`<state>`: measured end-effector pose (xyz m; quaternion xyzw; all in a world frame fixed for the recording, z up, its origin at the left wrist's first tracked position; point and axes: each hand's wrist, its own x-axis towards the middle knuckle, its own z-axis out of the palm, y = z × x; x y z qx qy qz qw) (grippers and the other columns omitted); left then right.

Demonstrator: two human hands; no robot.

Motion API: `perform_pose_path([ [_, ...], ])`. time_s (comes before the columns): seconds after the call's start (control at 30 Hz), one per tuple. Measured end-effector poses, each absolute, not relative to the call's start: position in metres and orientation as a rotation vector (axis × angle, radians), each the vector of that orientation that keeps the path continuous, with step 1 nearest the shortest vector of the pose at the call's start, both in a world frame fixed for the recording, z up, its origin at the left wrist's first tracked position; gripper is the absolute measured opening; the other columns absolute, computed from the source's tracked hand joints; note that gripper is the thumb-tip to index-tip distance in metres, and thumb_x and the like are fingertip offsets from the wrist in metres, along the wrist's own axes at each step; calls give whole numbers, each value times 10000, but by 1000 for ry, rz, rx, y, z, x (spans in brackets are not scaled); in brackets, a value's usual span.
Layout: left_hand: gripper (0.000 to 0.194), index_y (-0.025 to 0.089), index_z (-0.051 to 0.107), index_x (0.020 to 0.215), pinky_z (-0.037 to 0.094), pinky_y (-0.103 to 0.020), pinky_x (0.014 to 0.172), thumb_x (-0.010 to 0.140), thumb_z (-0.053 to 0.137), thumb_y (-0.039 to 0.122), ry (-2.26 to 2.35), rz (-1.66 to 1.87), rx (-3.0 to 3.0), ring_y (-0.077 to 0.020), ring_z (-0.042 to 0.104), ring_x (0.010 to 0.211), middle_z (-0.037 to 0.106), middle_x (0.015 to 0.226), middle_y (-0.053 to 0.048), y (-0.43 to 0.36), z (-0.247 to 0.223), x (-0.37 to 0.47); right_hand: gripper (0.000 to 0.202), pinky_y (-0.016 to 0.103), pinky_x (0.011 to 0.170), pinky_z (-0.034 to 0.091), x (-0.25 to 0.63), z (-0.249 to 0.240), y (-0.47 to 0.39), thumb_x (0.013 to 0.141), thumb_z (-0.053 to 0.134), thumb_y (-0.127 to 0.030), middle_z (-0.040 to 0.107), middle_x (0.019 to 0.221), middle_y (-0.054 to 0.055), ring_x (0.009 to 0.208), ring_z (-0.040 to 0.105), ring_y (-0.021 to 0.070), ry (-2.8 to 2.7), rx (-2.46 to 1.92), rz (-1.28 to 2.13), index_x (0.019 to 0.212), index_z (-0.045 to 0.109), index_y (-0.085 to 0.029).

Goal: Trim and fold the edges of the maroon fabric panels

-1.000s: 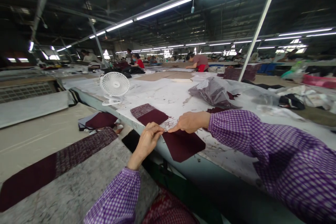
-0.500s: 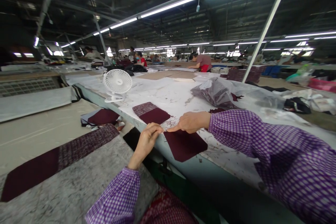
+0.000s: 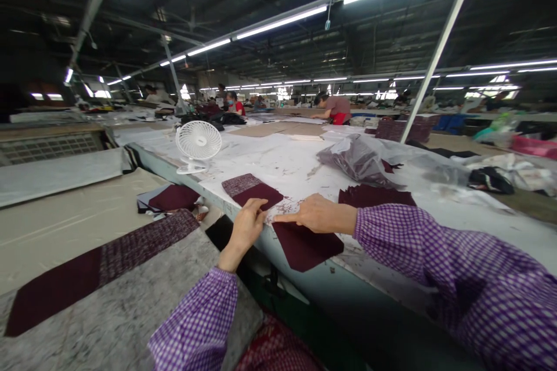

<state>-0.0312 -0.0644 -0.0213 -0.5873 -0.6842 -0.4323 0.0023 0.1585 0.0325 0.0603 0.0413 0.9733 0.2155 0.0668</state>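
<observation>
A maroon fabric piece (image 3: 308, 246) with a pointed end lies at the table's near edge, partly overhanging it. My right hand (image 3: 319, 213) rests over its upper edge, index finger stretched out at the left corner and the other fingers curled under. Just left of that corner is my left hand (image 3: 247, 225), bent fingers and thumb slightly apart with nothing visible between them. Behind the left fingertips lies a second piece, part mottled and part plain maroon (image 3: 256, 191). Both forearms wear purple checked sleeves.
A white fan (image 3: 198, 142) stands at the table edge. Maroon pieces (image 3: 376, 196) and a clear plastic bag (image 3: 361, 156) lie to the right. A long maroon strip (image 3: 56, 287) lies on the grey surface at left. A slanted pole (image 3: 435, 64) rises behind; other people work farther off.
My left thumb and fingers have parted from a pinch at the fabric corner, moving slightly left and up. My right hand has shifted slightly right; more maroon pieces show behind its sleeve.
</observation>
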Motion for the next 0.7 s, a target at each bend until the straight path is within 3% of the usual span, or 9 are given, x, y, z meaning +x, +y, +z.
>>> perform_pose_path([
  [0.17,217,176,680,984,434,-403,881,832,572,286,-2131,-805,-1691,-288,529,1020,651,1017,-90,-54,-9,-31,462,288,722,379,161,59,48,879,558,-430,655,1012,107,906,591,227,2974,480,152,1286,537,-211],
  [0.37,227,196,676,940,439,-354,827,864,524,347,-2143,-563,-1762,-255,559,968,655,991,-76,-41,-8,-37,250,235,626,335,169,74,69,822,625,-377,598,767,10,689,494,128,2967,290,-324,896,640,-139],
  [0.47,211,199,674,903,438,-334,756,867,484,283,-2070,-478,-1761,-254,581,918,663,937,-85,-38,-9,-37,250,233,602,341,199,103,82,851,566,-365,580,724,6,648,467,115,2978,326,-451,827,622,-122],
  [0.6,222,201,677,769,419,-305,678,829,463,198,-2047,-623,-1721,-248,605,850,676,835,-89,-37,-8,-36,295,261,678,428,258,126,110,895,470,-362,660,883,58,756,572,162,2920,597,-444,951,648,-135],
  [0.7,136,225,678,675,417,-303,691,723,554,198,-2250,-1167,-1571,-246,619,807,691,748,-61,-35,-8,-44,313,297,767,466,292,119,133,846,545,-306,678,1039,101,883,635,198,2837,948,-159,1104,669,-179],
])
